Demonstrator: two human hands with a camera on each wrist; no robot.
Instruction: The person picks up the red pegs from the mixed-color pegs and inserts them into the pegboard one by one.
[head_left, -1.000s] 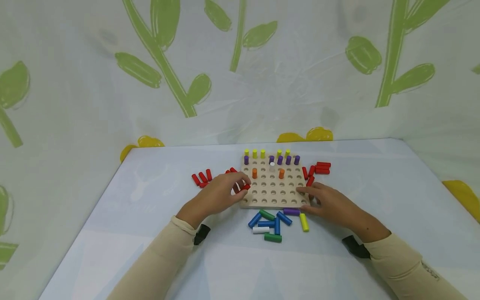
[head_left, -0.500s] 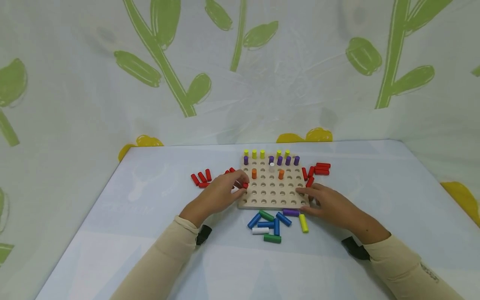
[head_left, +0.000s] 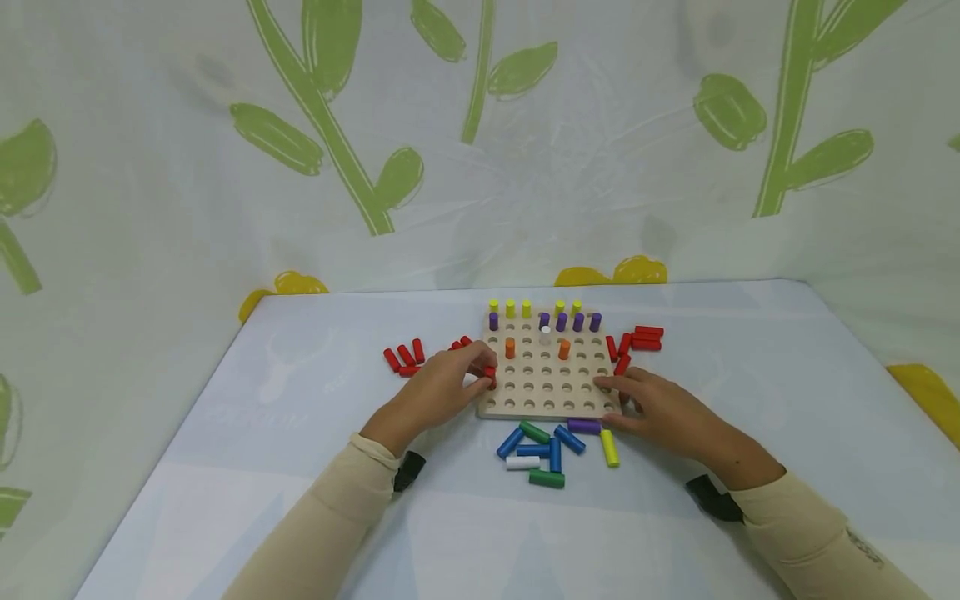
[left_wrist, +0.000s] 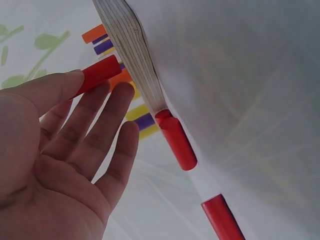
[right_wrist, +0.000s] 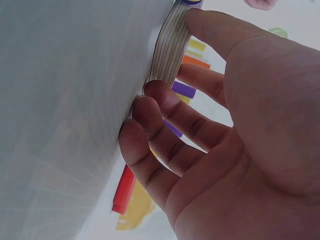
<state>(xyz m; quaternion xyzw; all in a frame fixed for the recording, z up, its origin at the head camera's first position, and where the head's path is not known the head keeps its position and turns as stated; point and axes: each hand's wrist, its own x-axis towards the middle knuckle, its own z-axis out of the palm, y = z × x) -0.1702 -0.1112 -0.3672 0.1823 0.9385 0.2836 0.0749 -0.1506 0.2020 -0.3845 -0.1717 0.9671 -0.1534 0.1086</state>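
A wooden pegboard (head_left: 537,395) with rows of round holes lies on the table in the head view. Over its left edge, near the front, my left hand (head_left: 441,385) pinches a red peg (left_wrist: 102,73) between thumb and fingers. The peg stands close to upright, its lower end right by a hole of the left column. My right hand (head_left: 663,410) holds the board's front right corner: thumb at the front edge, index finger on top, the other fingers (right_wrist: 134,140) along the side. Yellow, purple, white and orange pegs (head_left: 564,350) stand in the back rows.
Loose blue pegs (head_left: 555,455), green pegs (head_left: 547,479), a white peg (head_left: 522,462), a purple peg (head_left: 584,427) and a yellow peg (head_left: 610,448) lie in front of the board. Red pegs (head_left: 392,360) lie to its left, more red pegs (head_left: 647,344) to its right.
The red peg in my left hand has turned from slanted to nearly upright and come down at the board's left edge. My right hand stays at the corner.
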